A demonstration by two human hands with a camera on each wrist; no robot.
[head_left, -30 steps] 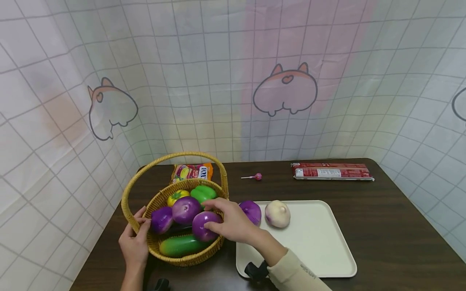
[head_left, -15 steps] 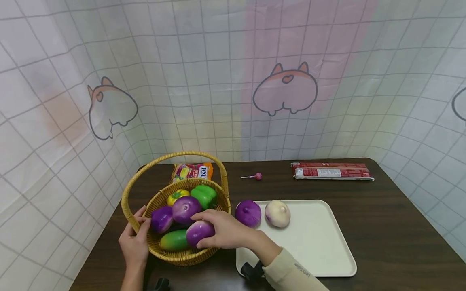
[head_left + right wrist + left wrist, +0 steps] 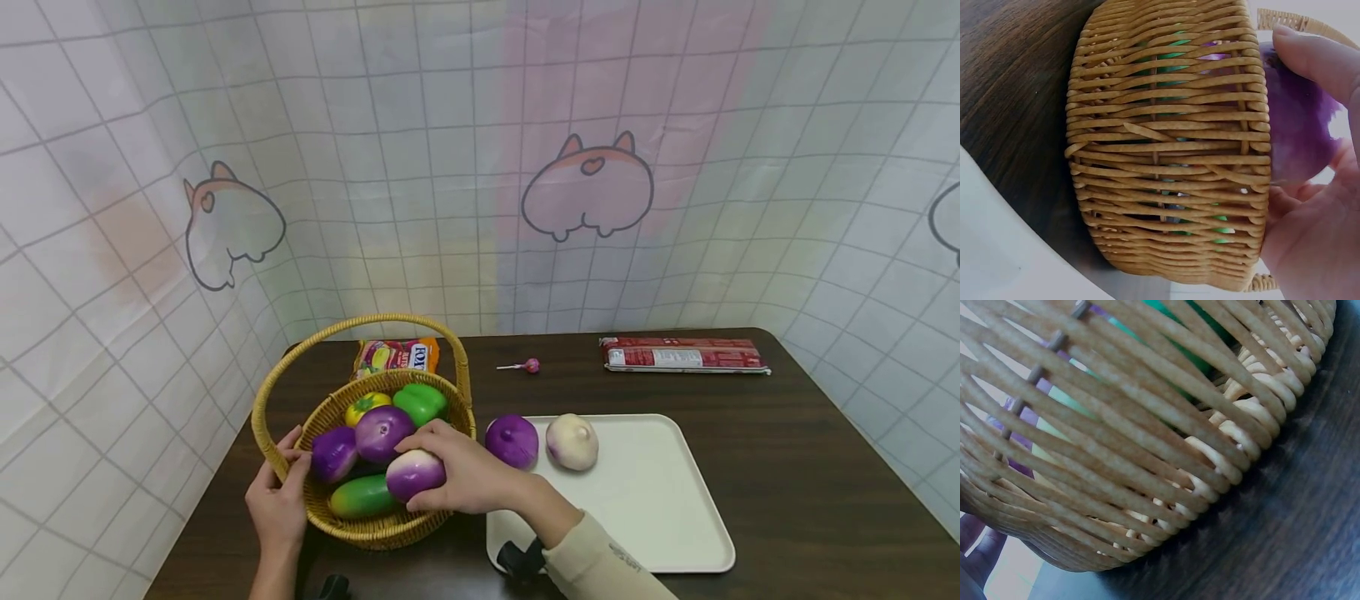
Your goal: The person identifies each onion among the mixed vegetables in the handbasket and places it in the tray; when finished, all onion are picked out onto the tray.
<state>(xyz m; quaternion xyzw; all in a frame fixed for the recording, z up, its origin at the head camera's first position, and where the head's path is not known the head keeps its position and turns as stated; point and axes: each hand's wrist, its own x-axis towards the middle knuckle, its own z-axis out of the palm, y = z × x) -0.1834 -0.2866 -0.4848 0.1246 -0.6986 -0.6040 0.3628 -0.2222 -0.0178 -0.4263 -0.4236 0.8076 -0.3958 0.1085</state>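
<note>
A yellow wicker basket [image 3: 382,533] full of vegetables stands on the left of the table. With my left hand [image 3: 279,498] I grip its left rim near the foot of the arched handle. Fingers and thumb of my right hand [image 3: 468,475] hold a purple-and-white turnip [image 3: 415,477] at the basket's right front; in the right wrist view the turnip [image 3: 1300,119] shows just past the rim. Around it lie a green cucumber [image 3: 363,497], two more purple vegetables, one of them round [image 3: 384,433], a green bell pepper [image 3: 422,403] and a yellow pepper [image 3: 367,407].
To the right lies a white tray [image 3: 645,517], bearing a purple round vegetable [image 3: 512,442] and a whitish turnip [image 3: 572,442]. Along the back are a candy bag [image 3: 396,355], a lollipop [image 3: 531,365] and a long red packet [image 3: 684,356]. A patterned cloth [image 3: 420,208] hangs behind.
My right hand has moved toward the basket's front with the turnip, which has turned so its white part shows. The green pepper is uncovered. My left hand stays put.
</note>
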